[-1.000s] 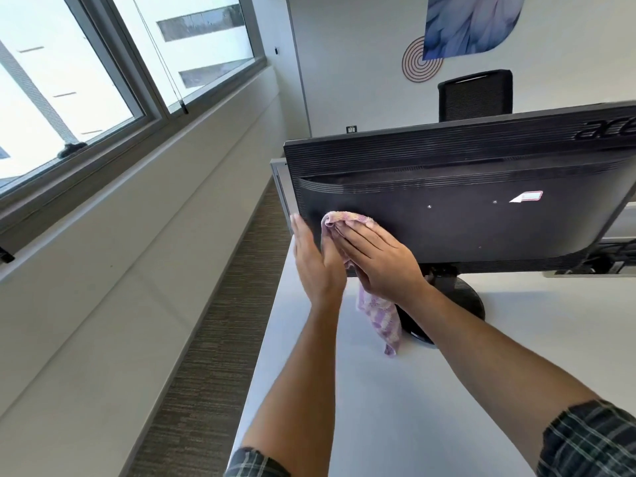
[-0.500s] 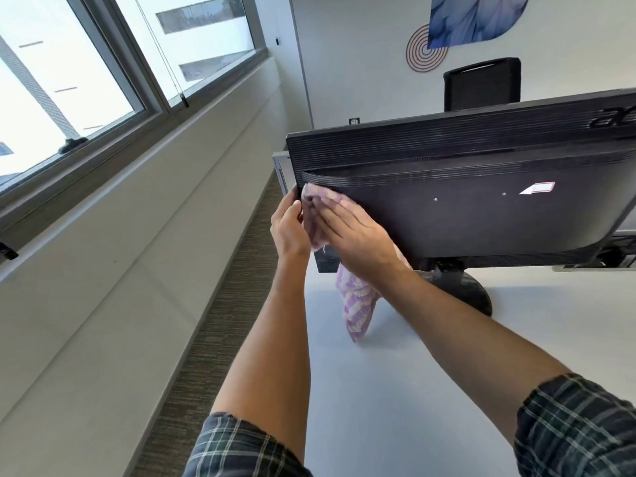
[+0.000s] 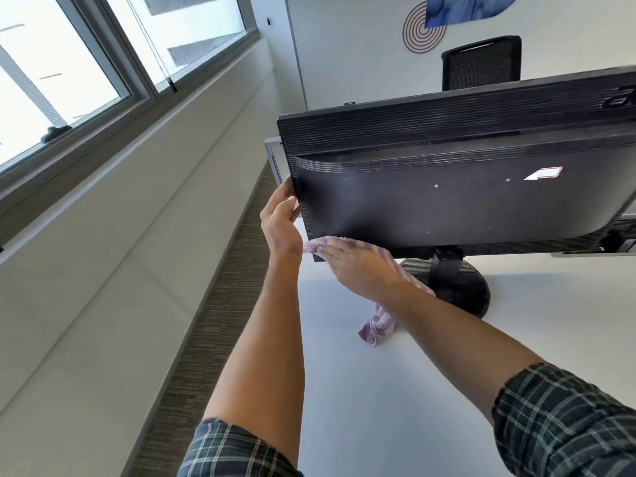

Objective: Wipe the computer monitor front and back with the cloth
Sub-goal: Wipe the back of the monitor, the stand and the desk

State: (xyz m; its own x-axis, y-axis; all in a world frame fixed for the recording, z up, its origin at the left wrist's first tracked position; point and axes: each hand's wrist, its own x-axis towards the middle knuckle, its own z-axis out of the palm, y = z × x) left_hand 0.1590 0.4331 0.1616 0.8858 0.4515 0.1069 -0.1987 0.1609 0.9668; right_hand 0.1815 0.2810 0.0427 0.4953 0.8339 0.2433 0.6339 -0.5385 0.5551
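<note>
Wiping the rear panel of the monitor point(image 3: 464, 201), which stands on its round base at centre right of the frame on the white counter point(image 3: 395, 390), its back toward us. We press the cloth point(image 3: 318, 243) against the lower left corner of the panel under the flat, straight fingers of the right hand point(image 3: 361, 266); the cloth's loose tail hangs down to the counter. The left hand point(image 3: 280, 222) braces the monitor's left edge, thumb on the back and fingers reaching round toward the hidden front. To do this stroke well, we judge it best to keep that brace firm so the screen does not swivel, hold the palm flat, and overlap passes along the bottom rim and ribbed vents. Compared with half a second ago, the right hand and cloth have dropped from the upper left of the panel to its lower corner, while the left hand has stayed on the edge.
</note>
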